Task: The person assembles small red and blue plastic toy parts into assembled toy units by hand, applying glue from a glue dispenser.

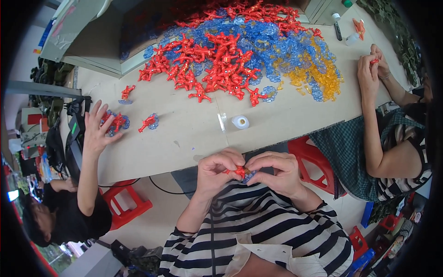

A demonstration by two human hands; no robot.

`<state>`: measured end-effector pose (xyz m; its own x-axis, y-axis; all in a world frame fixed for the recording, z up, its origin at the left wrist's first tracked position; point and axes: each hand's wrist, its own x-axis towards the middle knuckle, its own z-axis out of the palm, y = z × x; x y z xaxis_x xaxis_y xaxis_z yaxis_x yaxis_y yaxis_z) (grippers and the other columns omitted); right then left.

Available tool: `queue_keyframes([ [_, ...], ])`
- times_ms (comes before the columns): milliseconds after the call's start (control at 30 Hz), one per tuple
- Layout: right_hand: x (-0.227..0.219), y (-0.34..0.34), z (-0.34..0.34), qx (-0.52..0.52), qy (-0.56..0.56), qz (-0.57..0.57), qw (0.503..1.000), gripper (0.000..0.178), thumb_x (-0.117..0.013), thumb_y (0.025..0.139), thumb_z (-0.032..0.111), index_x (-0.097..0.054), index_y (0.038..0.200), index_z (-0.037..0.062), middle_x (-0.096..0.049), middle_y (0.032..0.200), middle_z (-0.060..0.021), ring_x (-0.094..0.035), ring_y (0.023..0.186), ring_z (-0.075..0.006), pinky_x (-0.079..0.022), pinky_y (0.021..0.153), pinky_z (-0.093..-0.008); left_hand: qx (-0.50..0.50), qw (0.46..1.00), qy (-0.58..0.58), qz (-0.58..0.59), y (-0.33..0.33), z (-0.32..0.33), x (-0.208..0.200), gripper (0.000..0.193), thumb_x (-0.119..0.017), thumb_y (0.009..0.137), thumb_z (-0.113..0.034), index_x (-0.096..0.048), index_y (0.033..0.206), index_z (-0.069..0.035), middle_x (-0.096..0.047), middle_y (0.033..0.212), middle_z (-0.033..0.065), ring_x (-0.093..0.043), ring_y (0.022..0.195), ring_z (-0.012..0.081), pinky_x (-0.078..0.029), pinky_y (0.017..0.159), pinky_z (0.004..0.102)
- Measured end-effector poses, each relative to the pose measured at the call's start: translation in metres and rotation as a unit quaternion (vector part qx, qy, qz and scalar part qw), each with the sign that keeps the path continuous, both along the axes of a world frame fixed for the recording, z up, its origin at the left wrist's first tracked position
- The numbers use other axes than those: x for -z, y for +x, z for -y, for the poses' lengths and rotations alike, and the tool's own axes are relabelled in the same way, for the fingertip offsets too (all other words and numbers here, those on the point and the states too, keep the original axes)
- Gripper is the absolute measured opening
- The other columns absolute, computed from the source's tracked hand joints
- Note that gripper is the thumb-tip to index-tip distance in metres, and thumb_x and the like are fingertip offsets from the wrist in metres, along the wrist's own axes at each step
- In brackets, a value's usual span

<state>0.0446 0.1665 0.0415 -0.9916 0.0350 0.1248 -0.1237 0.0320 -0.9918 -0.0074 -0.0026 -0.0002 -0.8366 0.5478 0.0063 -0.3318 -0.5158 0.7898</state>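
Close to my body, just off the table's near edge, my left hand [216,171] pinches a small red plastic figure [240,171] between thumb and fingers. My right hand [278,173] is closed on the other side, on the translucent blue piece [249,176] at the figure's end. A bit of yellow-brown shows between them, partly hidden by the fingers. On the table ahead lies a large heap of red figures [221,69], clear blue pieces [258,41] and small yellow pieces [325,76]. A white bottle [240,122] stands beyond my hands.
At the left, a co-worker's hand [98,131] reaches over several red figures with blue bases [148,122]. Another person's hands [370,74] hold a small red piece at the right. Red stools [314,166] stand under the table edge. A box-like shelf [92,60] borders the heap.
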Motion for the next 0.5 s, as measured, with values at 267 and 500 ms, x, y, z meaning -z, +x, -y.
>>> queue_keyframes([
  [267, -0.008, -0.002, 0.002, -0.005, 0.074, -0.113, 0.991, 0.025, -0.077, 0.059, 0.003, -0.065, 0.080, -0.0006, -0.065, 0.076, -0.0119, -0.065, 0.068, -0.0221, -0.052, 0.060, -0.0273, -0.030, 0.991, 0.079, -0.106, -0.004, -0.005, 0.012, 0.016, -0.076, 0.063, -0.004, -0.064, 0.074, -0.005, -0.065, 0.080, 0.0080, -0.058, 0.081, 0.0263, -0.048, 0.071, 0.0388],
  [500, -0.003, 0.001, 0.004, 0.011, 0.113, -0.176, 0.978, 0.025, -0.077, 0.060, 0.006, -0.065, 0.080, -0.0012, -0.064, 0.074, -0.0118, -0.064, 0.065, -0.0234, -0.052, 0.057, -0.0287, 0.039, 0.990, 0.063, -0.118, -0.014, -0.001, 0.003, 0.013, -0.074, 0.064, -0.002, -0.065, 0.073, -0.004, -0.065, 0.079, 0.0093, -0.059, 0.079, 0.0273, -0.049, 0.069, 0.0372],
])
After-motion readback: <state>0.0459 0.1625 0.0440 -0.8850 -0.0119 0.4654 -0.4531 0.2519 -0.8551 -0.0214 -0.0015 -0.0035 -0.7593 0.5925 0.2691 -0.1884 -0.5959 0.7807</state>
